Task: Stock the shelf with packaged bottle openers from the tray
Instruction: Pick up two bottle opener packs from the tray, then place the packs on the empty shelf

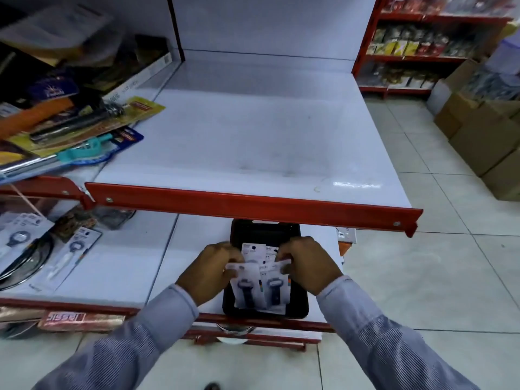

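Note:
A black tray [264, 232] sits on the lower white shelf [118, 266], partly under the red front rail of the upper shelf [253, 136]. Several packaged bottle openers [261, 288], white cards with dark openers, lie in it. My left hand [208, 273] pinches the top edge of the left card. My right hand [308, 263] grips the top of the right cards. Both hands are over the tray's middle. The upper shelf's white surface is bare in front of me.
Packaged kitchen tools [81, 130] pile on the upper shelf's left side. More carded openers [70, 254] and a coiled black item lie at the lower shelf's left. Cardboard boxes [484, 130] stand on the tiled floor at right, with stocked red racks [416, 46] behind.

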